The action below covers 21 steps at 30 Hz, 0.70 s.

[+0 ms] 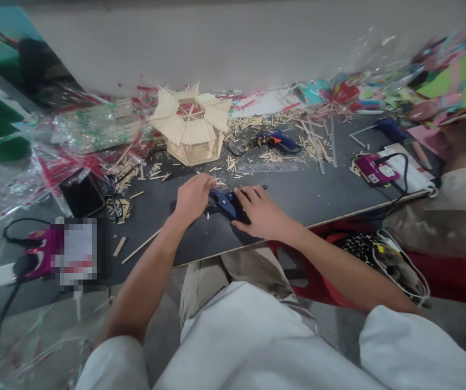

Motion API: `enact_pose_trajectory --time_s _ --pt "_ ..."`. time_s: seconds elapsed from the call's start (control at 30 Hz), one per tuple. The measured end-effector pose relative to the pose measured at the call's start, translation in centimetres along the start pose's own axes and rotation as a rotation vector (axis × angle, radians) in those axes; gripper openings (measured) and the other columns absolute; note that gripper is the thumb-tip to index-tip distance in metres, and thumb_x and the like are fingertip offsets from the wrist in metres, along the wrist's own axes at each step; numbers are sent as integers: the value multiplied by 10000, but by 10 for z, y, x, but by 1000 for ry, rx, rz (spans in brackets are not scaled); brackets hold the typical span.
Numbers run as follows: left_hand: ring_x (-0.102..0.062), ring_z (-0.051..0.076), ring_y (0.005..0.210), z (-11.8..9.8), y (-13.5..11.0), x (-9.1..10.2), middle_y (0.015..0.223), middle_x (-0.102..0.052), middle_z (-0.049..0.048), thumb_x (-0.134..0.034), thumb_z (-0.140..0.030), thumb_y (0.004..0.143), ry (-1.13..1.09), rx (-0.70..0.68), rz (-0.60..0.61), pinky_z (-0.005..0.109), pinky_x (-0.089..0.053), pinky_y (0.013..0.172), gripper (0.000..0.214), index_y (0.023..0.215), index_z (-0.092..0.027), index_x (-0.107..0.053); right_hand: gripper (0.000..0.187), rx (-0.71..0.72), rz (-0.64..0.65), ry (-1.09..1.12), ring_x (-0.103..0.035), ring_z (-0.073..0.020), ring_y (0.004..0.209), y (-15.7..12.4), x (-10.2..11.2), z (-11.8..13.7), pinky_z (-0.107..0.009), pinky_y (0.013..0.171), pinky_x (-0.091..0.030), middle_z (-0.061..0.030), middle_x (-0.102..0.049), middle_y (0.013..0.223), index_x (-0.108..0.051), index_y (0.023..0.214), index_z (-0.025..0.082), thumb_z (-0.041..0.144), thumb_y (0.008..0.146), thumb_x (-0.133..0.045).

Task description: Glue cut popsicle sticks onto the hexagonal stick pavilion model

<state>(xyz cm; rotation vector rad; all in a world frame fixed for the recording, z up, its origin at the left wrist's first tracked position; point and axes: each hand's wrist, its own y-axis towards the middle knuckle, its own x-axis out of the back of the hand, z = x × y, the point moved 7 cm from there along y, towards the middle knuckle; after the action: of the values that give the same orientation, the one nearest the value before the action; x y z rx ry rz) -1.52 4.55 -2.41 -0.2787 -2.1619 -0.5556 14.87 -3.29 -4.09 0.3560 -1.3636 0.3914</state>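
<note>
A blue-handled cutter [224,201] lies on the dark board [298,195] in front of me. My right hand [259,210] rests over its handles with the fingers curled round them. My left hand [193,196] is closed at the cutter's left end, fingers pinched together; what they hold is too small to make out. Behind the hands stands a small pavilion built of wooden sticks [191,130], with cut stick pieces scattered about it.
A blue glue gun [278,141] and a clear ruler [267,167] lie behind the hands. Crumpled cellophane [74,141] is heaped at the left, coloured paper [452,81] at the right. Magenta devices with cables sit left [38,252] and right [373,169]. Another person's sleeve [460,211] shows at the right.
</note>
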Motion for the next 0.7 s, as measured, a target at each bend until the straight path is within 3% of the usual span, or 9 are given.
enact_pose_trajectory --time_s 0.1,0.23,0.33,0.4,0.5,0.6,0.7 --pt "-677 210 786 8 1 -2 828 -729 59 -383 -353 1086 -68 63 -4 304 -478 764 353 952 -198 -670 668 -23 -32 -79 -516 -450 1286 4 1 7 -596 1131 -411 -328 -543 1421 -438 1522 -62 348 1004 -537" --pt "-685 206 787 10 1 -4 834 -733 52 -378 -298 1070 -102 87 1 305 -482 760 284 1034 -204 -644 554 -149 -12 -49 -581 -432 1169 4 6 -5 -555 991 -489 -316 -594 1309 -502 1459 -28 320 1029 -465" --pt "-676 192 737 4 -1 0 778 -721 44 -384 -315 1072 -154 59 -42 301 -480 745 301 1003 -197 -652 438 -225 2 157 -629 -361 1075 4 16 -20 -463 920 -506 -244 -638 1194 -584 1342 68 362 1064 -414" --pt "-678 183 719 1 -3 8 748 -713 39 -380 -332 1081 -203 45 -145 297 -486 748 330 977 -192 -660 363 -242 21 301 -641 -309 976 4 22 -26 -405 848 -496 -183 -667 1056 -629 1138 141 398 1081 -379" --pt "-665 164 667 -1 -5 16 712 -706 27 -385 -345 1088 -234 37 -232 287 -494 740 354 939 -191 -667 389 -317 59 510 -627 -244 800 3 25 -32 -354 743 -465 -110 -670 856 -553 881 207 442 1095 -328" --pt "-660 161 645 0 -4 13 696 -711 21 -426 -305 1067 -204 39 -170 291 -494 729 321 896 -193 -674 422 -370 78 761 -644 -205 761 1 24 -28 -321 719 -469 -74 -690 829 -535 851 213 476 1096 -313" --pt "-672 176 665 0 -3 8 692 -716 25 -450 -259 1035 -157 47 -105 302 -496 724 302 834 -195 -667 411 -365 71 878 -647 -189 748 2 22 -19 -302 703 -478 -52 -690 810 -551 840 209 481 1078 -354"
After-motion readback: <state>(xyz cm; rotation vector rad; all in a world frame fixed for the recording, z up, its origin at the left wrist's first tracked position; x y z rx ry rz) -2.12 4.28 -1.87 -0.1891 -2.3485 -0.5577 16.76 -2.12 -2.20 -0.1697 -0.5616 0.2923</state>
